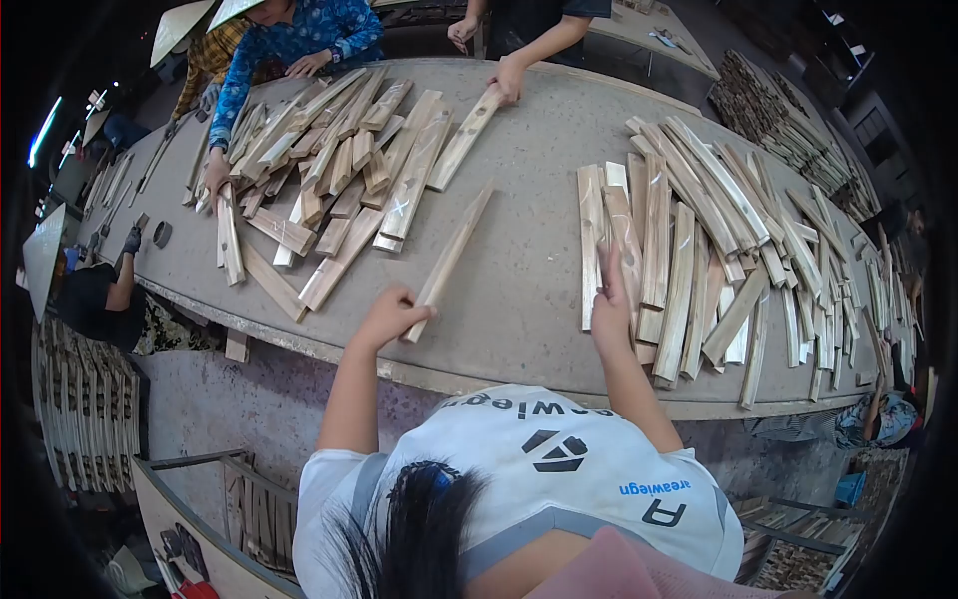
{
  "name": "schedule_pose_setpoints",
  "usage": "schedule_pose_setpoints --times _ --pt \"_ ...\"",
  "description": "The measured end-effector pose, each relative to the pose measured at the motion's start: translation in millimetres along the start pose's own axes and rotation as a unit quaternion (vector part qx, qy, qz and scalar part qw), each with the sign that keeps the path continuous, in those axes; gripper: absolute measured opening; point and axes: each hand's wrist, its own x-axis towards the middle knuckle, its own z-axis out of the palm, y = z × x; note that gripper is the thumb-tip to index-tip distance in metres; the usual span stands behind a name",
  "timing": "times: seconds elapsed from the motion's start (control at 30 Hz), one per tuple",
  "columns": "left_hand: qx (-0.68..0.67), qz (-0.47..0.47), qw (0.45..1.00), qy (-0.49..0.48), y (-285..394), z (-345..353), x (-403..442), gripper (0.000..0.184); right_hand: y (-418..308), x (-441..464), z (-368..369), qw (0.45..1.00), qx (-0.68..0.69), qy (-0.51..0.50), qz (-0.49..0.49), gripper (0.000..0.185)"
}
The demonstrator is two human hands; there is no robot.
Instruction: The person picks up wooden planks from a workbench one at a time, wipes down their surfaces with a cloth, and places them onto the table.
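a long, grey-brown worktable is being shown stretching across the room. behind it, at the upper right, a paler second table is being seen. a stained, greyish floor is being exposed along the near edge. at the far left, the dim surroundings are being lit by a bright strip light.

White short-sleeved shirt with grey trim, near: small blue lettering, inverted, appears to read "areawiegn"; adjacent outlined letter "A"; larger dark lettering partly legible. Pale flat wooden strip, left pile: chalked "X".
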Motion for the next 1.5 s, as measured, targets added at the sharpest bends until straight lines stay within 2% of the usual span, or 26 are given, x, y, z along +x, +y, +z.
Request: schedule_pose_setpoints --times 0.03,0.1,0.17,0.23,0.27,0.33,0.43,0.47,0.57,0.63,0.7,0.77,0.8,0.87,0.9,0.97,1.03,1.07,1.1,1.17,1.23,1.27,1.3,1.33,1.37,1.5 --pt "-0.24 -0.07 0.961 -0.118 -8 3 -7 0.047 11 -1 6 0.994 -0.088 -0.048 -0.05 0.095" --pt "-0.218 -0.059 0.97 -0.09 -14 26 -29 0.057 30 -7 20 0.944 -0.261 -0.145 -0.142 0.09" --pt "-0.2 -0.054 0.976 -0.064 -11 50 -51 0.068 38 -18 46 0.889 -0.377 -0.219 -0.138 0.082" --pt "-0.086 0.007 0.994 -0.063 7 59 -75 0.08 25 -31 70 0.829 -0.39 -0.29 -0.275 0.076" --pt "-0.129 -0.019 0.988 -0.079 20 59 -84 0.081 28 -32 73 0.829 -0.39 -0.296 -0.271 0.076" --pt "-0.144 -0.006 0.986 -0.09 19 58 -89 0.077 38 -26 80 0.717 -0.392 -0.433 -0.38 0.074" --pt "-0.189 -0.022 0.974 -0.123 29 42 -90 0.072 56 24 62 0.717 -0.487 -0.394 -0.305 0.073" --pt "-0.217 -0.051 0.963 -0.15 31 37 -91 0.072 50 42 64 0.756 -0.507 -0.342 -0.233 0.069" --pt "-0.316 -0.081 0.93 -0.169 32 33 -88 0.072 57 36 71 0.758 -0.492 -0.316 -0.29 0.063" --pt "-0.325 -0.08 0.925 -0.18 22 30 -83 0.076 35 -5 82 0.732 -0.487 -0.358 -0.314 0.062" --pt "-0.331 -0.077 0.921 -0.192 14 28 -70 0.081 24 -20 84 0.744 -0.367 -0.45 -0.33 0.067" --pt "-0.101 0.057 0.975 -0.188 12 22 -48 0.078 55 5 69 0.806 -0.432 -0.314 -0.253 0.076" --pt "-0.1 0.056 0.975 -0.188 23 20 -38 0.078 63 21 58 0.848 -0.44 -0.239 -0.174 0.079" --pt "-0.002 0.098 0.979 -0.18 66 26 -9 0.08 28 41 38 0.914 -0.353 -0.108 -0.167 0.087" --pt "-0.001 0.1 0.978 -0.182 77 34 6 0.08 20 45 30 0.914 -0.354 -0.106 -0.166 0.087" --pt "-0.195 0.112 0.929 -0.294 90 46 40 0.084 5 54 20 0.982 -0.157 -0.029 -0.098 0.092" --pt "-0.025 0.17 0.977 -0.127 93 25 67 0.086 -18 52 10 0.987 -0.135 0.001 -0.087 0.092" --pt "0.165 0.112 0.978 0.061 95 14 78 0.083 -25 47 4 0.991 -0.111 0.027 -0.066 0.093" --pt "0.34 0.042 0.907 0.246 96 3 87 0.08 -26 44 -2 0.99 -0.115 0.028 -0.072 0.093" --pt "0.42 -0.052 0.8 0.425 61 -5 114 0.074 -18 34 -9 0.995 -0.059 0.054 -0.058 0.093" --pt "0.447 -0.074 0.817 0.358 12 -13 146 0.072 -2 26 -17 0.995 -0.04 0.056 -0.068 0.092" --pt "0.473 -0.095 0.828 0.285 3 -14 155 0.07 3 22 -21 0.993 -0.092 0.046 -0.058 0.091" --pt "0.467 -0.095 0.83 0.289 11 -16 145 0.07 8 19 -24 0.988 -0.144 0.036 -0.047 0.091" --pt "0.4 -0.048 0.879 0.255 26 -22 122 0.069 13 17 -24 0.963 -0.252 0.017 -0.09 0.09" --pt "0.33 0.0 0.919 0.215 37 -24 97 0.068 2 11 -13 0.978 -0.201 -0.003 -0.062 0.088" --pt "0.231 -0.014 0.961 0.151 58 4 8 0.064 29 8 23 0.941 -0.29 -0.135 -0.113 0.084"
